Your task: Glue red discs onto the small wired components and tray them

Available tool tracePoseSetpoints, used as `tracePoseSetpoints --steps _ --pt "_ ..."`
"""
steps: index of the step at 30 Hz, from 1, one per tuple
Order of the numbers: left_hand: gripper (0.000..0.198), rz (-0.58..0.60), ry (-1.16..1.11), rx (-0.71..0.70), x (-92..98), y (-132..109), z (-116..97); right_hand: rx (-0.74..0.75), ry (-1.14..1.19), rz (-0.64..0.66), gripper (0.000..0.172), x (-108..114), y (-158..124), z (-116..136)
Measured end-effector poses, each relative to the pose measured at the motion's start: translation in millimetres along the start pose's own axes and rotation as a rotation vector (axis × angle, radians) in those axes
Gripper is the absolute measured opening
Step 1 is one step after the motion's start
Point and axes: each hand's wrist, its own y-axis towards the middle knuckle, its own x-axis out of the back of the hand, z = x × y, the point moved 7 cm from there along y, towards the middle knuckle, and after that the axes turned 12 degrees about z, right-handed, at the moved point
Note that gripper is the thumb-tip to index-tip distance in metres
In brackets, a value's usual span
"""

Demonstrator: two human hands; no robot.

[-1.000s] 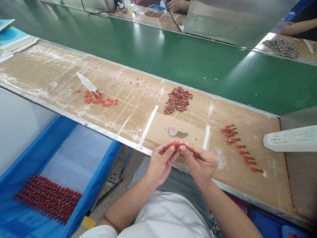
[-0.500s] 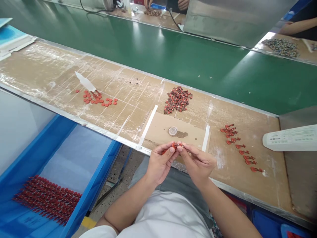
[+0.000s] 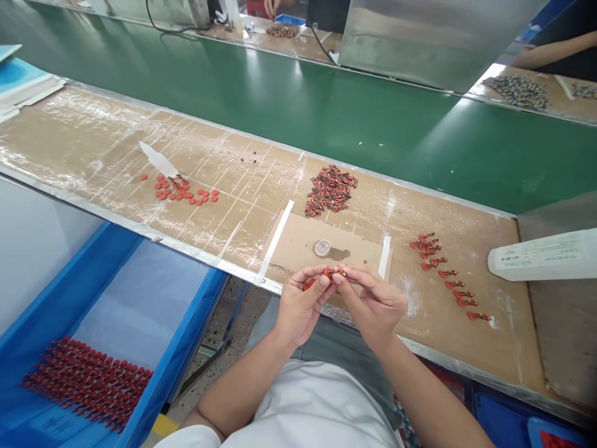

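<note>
Just in front of my body, above the bench's near edge, both hands meet at a small red figurine. The fingertips of my left hand pinch its red end. From the other side, the thumb and fingers of my right hand close on it; fingers partly cover the piece. Beyond the hands, a small clear round cup stands on a taped cardboard sheet beside a dark wet stain. Farther back lies a heap of small red-and-dark figures.
Loose red discs lie on the left near a white pointed strip. Figures on red bases line the right, beside a white bottle. A blue crate at lower left holds rows of red pieces. Behind runs a green belt.
Both hands keep nearly the same pose around the figurine. The camera view has shifted slightly. At the top, one of a co-worker's hands has gone out of sight.
</note>
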Motion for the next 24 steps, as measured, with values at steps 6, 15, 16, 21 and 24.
tracePoseSetpoints --steps 6,15,16,21,24 --pt "0.007 -0.031 -0.009 -0.028 -1.3 -1 6 0.043 -0.052 -0.032 0.033 3 -1 1" --pt "0.010 -0.035 0.008 -0.019 -2.7 0 13 0.064 -0.101 -0.131 0.026 7 -9 -6" --pt "0.010 -0.033 0.009 -0.020 -3.6 1 14 0.053 -0.095 -0.143 0.025 8 -9 -7" --pt "0.010 -0.018 0.046 -0.030 -9.9 3 17 -0.054 -0.038 -0.204 0.018 14 -15 -14" --pt "0.011 -0.033 0.065 -0.039 -11.6 3 17 -0.143 0.045 -0.243 0.019 15 -18 -22"
